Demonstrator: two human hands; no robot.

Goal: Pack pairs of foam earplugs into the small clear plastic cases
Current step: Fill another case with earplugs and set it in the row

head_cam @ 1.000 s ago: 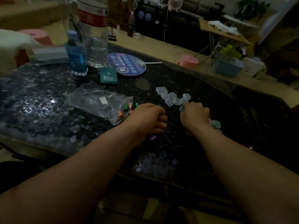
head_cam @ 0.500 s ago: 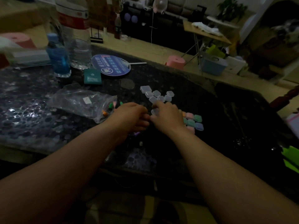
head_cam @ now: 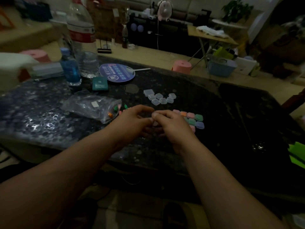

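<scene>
My left hand (head_cam: pixel 132 121) and my right hand (head_cam: pixel 171 124) meet over the dark table, fingertips together around a small clear case (head_cam: pixel 155 123) held between them. What is inside the case is hidden. Several empty clear cases (head_cam: pixel 159 97) lie in a cluster just beyond my hands. Filled cases (head_cam: pixel 194 119) showing pink, orange, green and blue sit in rows to the right of my right hand. A clear plastic bag (head_cam: pixel 92 107) lies to the left, with loose green and orange earplugs (head_cam: pixel 115 110) at its mouth.
At the back left of the table (head_cam: pixel 231 121) stand a blue bottle (head_cam: pixel 70 70) and a large water bottle (head_cam: pixel 82 42). A round blue fan (head_cam: pixel 117 72) and a teal box (head_cam: pixel 99 83) lie behind the bag. A pink stool (head_cam: pixel 182 66) stands beyond the far edge.
My right hand has drawn back from the empty cases with one clear case. Both hands have come together in front of me, and the filled cases are now uncovered.
</scene>
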